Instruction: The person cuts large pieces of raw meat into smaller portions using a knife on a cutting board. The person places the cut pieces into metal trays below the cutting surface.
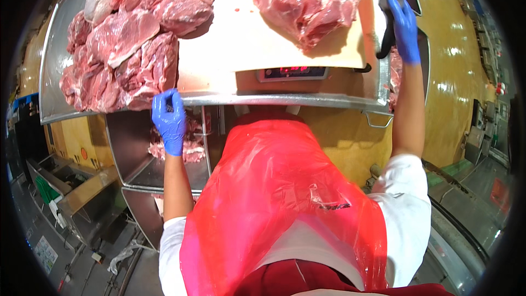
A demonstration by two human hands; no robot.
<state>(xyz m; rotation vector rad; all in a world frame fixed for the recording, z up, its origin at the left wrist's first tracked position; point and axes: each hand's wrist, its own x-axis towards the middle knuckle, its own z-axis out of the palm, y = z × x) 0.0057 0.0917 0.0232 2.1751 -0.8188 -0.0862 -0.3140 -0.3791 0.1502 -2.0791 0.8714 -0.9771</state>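
My left hand (170, 123), in a blue glove, is at the table's front edge beside a heap of raw meat (120, 44). Its fingers are curled in, thumb and forefinger forming a small loop, and nothing shows in them. Out at the table's right edge, my right hand (406, 30), also gloved in blue, grips a knife (388, 35) with a black handle. The knife's grey blade points away from me and looks smeared. A large cut of raw meat (307, 8) lies on the pale cutting board (235, 38), left of my right hand.
A scale with a red lit display (293, 73) sits under the board's near edge. The metal table rim (263, 98) runs in front of me. Below its left part stands a metal bin (137, 148) with meat pieces. More meat (394, 77) lies in a container at the right.
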